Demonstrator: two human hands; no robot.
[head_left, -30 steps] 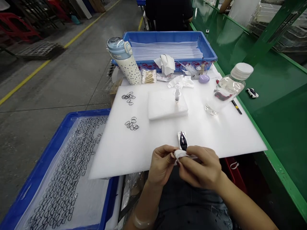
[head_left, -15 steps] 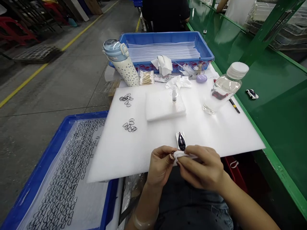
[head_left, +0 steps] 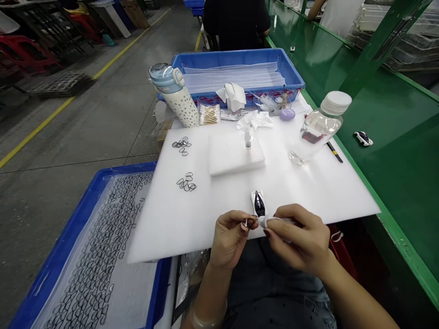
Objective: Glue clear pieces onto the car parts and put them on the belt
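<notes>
A: What is the left hand (head_left: 230, 235) holding?

B: It is pinching a small dark ring-shaped piece (head_left: 248, 222) between thumb and fingertip, just off the near edge of the white foam surface (head_left: 308, 192). The piece is sitting at the tip of that hand, facing the other one.

A: And the right hand (head_left: 298, 237)?

B: It is gripping a small white wipe (head_left: 265, 221), with the wad poking out toward the left hand. The wipe is lying just beside the ring piece; whether they are touching is too fine to tell.

A: So which way is the piece lying from the right hand?

B: Directly to its left, at the same height, with only a narrow gap between the fingertips of the two hands. The left hand is the nearer one, since it is already holding it.

A: What is sitting beyond the hands?

B: A little white toy car with a dark top (head_left: 258, 203) is resting on the foam just ahead of both hands, its long axis pointing away from the person. Farther ahead and to the left, loose dark rings (head_left: 187, 183) are lying in a small cluster. A clear bottle with a white cap (head_left: 318, 128) is standing well ahead on the right.
</notes>
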